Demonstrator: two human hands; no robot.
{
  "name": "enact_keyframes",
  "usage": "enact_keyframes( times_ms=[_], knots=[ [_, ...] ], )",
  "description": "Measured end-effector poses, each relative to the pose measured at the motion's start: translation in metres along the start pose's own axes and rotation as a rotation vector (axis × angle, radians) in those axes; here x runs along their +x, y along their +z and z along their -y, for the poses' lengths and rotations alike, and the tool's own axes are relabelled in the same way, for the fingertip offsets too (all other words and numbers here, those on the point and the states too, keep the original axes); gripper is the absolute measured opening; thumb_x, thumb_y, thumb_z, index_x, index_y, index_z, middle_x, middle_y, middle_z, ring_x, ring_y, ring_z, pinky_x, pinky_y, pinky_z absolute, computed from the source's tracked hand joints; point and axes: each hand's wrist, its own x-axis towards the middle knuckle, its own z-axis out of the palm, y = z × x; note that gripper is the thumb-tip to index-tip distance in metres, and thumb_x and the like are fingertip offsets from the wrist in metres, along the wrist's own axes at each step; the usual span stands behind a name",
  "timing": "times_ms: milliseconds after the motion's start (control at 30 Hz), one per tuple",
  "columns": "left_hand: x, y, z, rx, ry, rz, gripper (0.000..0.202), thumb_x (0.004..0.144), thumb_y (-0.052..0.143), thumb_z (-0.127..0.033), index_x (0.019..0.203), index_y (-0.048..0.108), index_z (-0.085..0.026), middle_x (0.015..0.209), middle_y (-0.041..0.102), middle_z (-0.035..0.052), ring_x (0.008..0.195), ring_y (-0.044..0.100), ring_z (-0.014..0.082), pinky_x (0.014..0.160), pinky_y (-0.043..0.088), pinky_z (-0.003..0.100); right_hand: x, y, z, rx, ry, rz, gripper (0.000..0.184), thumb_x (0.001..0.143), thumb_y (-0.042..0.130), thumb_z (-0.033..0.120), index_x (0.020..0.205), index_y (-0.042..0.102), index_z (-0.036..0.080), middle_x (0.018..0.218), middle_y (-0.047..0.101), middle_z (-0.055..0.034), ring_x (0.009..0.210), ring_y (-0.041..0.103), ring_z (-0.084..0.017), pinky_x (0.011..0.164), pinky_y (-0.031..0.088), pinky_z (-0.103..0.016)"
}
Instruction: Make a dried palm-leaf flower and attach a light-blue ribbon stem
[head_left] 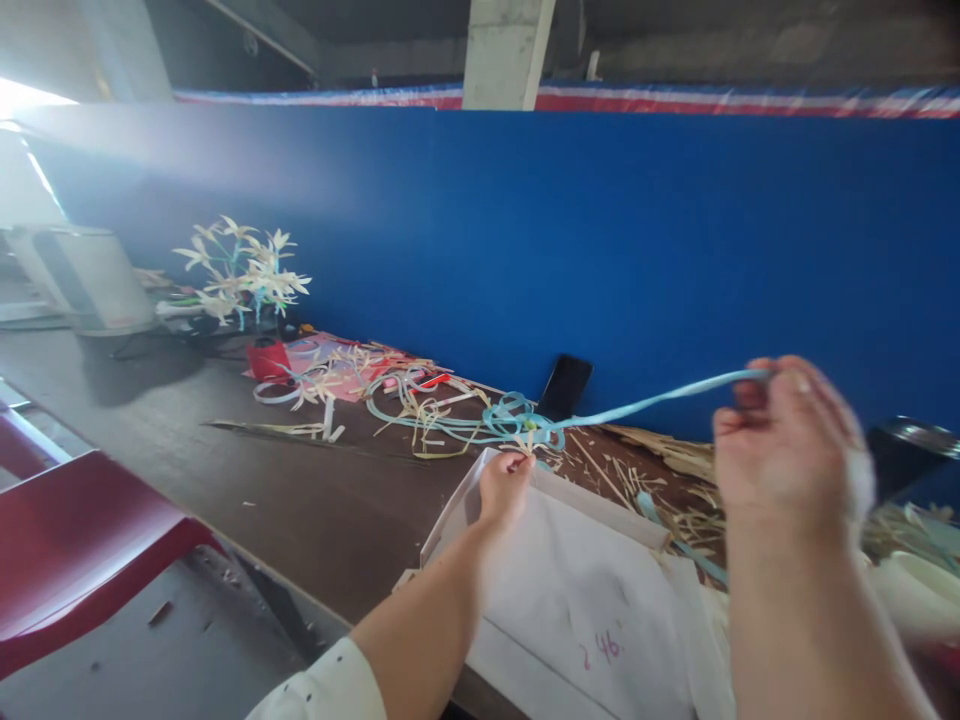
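Observation:
My left hand (pixel 506 488) pinches a small pale flower (pixel 529 443) made of straw-like strips, with a bit of green at its middle. From beside the flower a light blue ribbon (pixel 652 402) stretches up to the right. Its far end is gripped in the closed fingers of my right hand (pixel 795 440), raised well off the table. The rest of the ribbon lies in loose loops behind my left hand. Below both hands sits a shallow white box (pixel 570 590) with purple handwriting on it.
A dark phone (pixel 566 386) leans against the blue partition (pixel 637 230). Straw scraps (pixel 622 480) litter the table (pixel 315 510). Farther left stand a bunch of pale flowers (pixel 255 265) and a white kettle (pixel 86 280). A red chair (pixel 90 540) is at the lower left.

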Motion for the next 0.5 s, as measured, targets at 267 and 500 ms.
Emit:
enact_keyframes(
  times_ms=[267, 500],
  knots=[
    [0.002, 0.001, 0.004, -0.004, 0.016, -0.013, 0.028, 0.071, 0.057, -0.040, 0.073, 0.068, -0.014, 0.063, 0.060, 0.0015, 0.063, 0.053, 0.0131, 0.062, 0.038, 0.023, 0.001, -0.001, 0.023, -0.286, -0.216, 0.042, 0.036, 0.068, 0.073, 0.027, 0.103, 0.067, 0.026, 0.092, 0.068, -0.0044, 0.083, 0.063, -0.024, 0.068, 0.049, -0.042],
    [-0.001, 0.000, 0.002, 0.024, 0.055, -0.008, 0.030, 0.072, 0.056, -0.040, 0.074, 0.069, -0.014, 0.065, 0.062, 0.0023, 0.064, 0.055, 0.0136, 0.061, 0.038, 0.023, -0.024, -0.014, 0.002, -0.454, -0.088, 0.219, 0.059, 0.070, 0.071, 0.034, 0.126, 0.053, 0.026, 0.088, 0.068, -0.0040, 0.073, 0.064, -0.020, 0.066, 0.050, -0.038]
  ],
)
